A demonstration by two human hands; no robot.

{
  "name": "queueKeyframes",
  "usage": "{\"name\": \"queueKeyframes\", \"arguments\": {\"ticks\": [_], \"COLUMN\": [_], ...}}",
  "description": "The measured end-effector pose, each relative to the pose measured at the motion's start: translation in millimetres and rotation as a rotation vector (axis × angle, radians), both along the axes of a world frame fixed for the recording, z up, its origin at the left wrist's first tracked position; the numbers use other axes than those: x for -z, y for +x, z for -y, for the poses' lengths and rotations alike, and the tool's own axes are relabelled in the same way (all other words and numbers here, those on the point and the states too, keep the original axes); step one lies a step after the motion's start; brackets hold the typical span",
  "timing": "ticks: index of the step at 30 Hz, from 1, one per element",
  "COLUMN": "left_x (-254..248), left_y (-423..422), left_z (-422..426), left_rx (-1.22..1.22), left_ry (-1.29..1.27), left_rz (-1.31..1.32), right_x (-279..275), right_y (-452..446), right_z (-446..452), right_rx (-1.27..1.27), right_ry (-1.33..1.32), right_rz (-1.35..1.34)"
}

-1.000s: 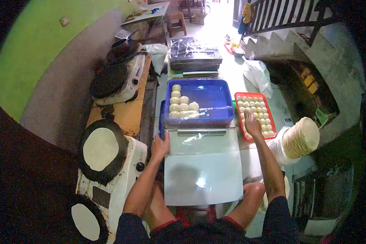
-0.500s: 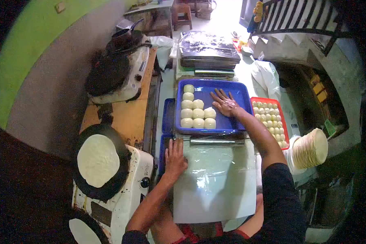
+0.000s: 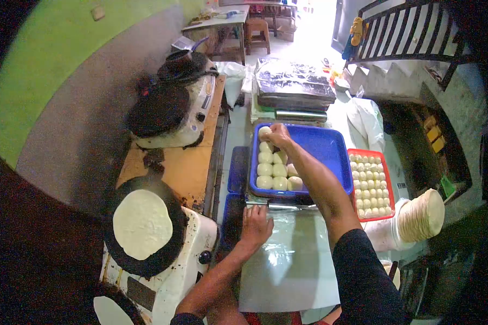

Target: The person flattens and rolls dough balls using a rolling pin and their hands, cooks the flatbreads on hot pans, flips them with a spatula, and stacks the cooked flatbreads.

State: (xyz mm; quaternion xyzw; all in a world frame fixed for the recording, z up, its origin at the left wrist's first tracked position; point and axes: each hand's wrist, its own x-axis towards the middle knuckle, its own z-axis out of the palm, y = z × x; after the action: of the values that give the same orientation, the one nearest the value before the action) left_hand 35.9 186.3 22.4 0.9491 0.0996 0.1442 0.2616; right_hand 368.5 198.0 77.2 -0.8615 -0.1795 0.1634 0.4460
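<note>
My right hand (image 3: 279, 136) reaches into the blue tray (image 3: 331, 142), its fingers closed against the dough ball (image 3: 264, 133) at the far left corner. Several more smooth, pale dough balls (image 3: 272, 169) sit in rows below it, on the tray's left side. My left hand (image 3: 256, 226) rests at the upper left edge of the shiny white work board (image 3: 287, 271), holding nothing visible, fingers loosely bent and partly apart. Close to its fingertips lies a metal rod (image 3: 290, 207), along the tray's near side.
Left stands a stove with a flat dough round (image 3: 142, 225) on a dark pan. A red tray (image 3: 386, 162) of small dough balls lies right, near a stack of thin rounds (image 3: 422, 216). A dark, shiny-topped block (image 3: 295, 86) stands behind the blue tray.
My right hand has gone from lying spread on the tray floor to the far left dough ball. My left hand's fingers have bent more. The whole view has shifted slightly.
</note>
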Motion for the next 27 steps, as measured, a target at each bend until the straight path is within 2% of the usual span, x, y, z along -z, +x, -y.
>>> {"name": "queueKeyframes", "arguments": {"ticks": [2, 4, 6, 7, 8, 10, 11, 12, 13, 14, 15, 18, 19, 22, 23, 26, 27], "left_x": [3, -2, -1, -10, -30, -39, -58, -81, -96, -120, -140, -172, -174, -177, -177, -171, -170], "left_y": [-1, -1, 0, -2, 0, 8, 7, 6, 8, 4, -1, -19, -25, -46, -52, -74, -80], "left_z": [2, 0, 0, -5, -5, -7, -4, -2, 3, 12, 20, 37, 42, 57, 60, 67, 67], "left_rx": [0.023, 0.017, -0.016, 0.020, -0.021, -0.032, -0.001, 0.018, 0.007, 0.012, 0.039, 0.108, 0.132, 0.140, 0.168, 0.197, 0.209], "left_ry": [-0.043, 0.013, 0.076, 0.031, 0.036, 0.103, 0.087, 0.050, 0.144, 0.150, 0.143, 0.119, 0.132, 0.153, 0.125, 0.095, 0.106], "left_rz": [0.012, -0.035, -0.067, 0.031, -0.044, 0.218, 0.304, 0.282, 0.205, 0.239, 0.306, 0.402, 0.422, 0.441, 0.431, 0.438, 0.381], "right_x": [25, -6, -52, -60, -61, -41, -39, -39, -9, 19, 17, 64, 63, 44, 34, 47, 45], "right_y": [6, -20, -59, -78, -96, -154, -191, -227, -254, -276, -296, -311, -319, -388, -394, -389, -386], "right_z": [7, 41, 93, 121, 149, 203, 223, 237, 250, 260, 263, 270, 260, 238, 236, 226, 228], "right_rx": [0.205, 0.212, 0.029, -0.112, -0.251, -0.487, -0.656, -0.826, -0.853, -0.881, -0.895, -0.785, -0.774, -0.482, -0.546, -0.421, -0.456], "right_ry": [0.422, 0.768, 0.567, 0.446, 0.323, 0.137, 0.000, -0.133, -0.184, -0.230, -0.395, -0.188, -0.324, -0.548, -0.667, -0.585, -0.555], "right_rz": [0.039, -0.071, -0.076, -0.064, -0.056, -0.223, -0.186, -0.147, -0.214, -0.273, -0.044, 0.338, 0.237, 0.502, 0.494, 0.541, 0.563]}}
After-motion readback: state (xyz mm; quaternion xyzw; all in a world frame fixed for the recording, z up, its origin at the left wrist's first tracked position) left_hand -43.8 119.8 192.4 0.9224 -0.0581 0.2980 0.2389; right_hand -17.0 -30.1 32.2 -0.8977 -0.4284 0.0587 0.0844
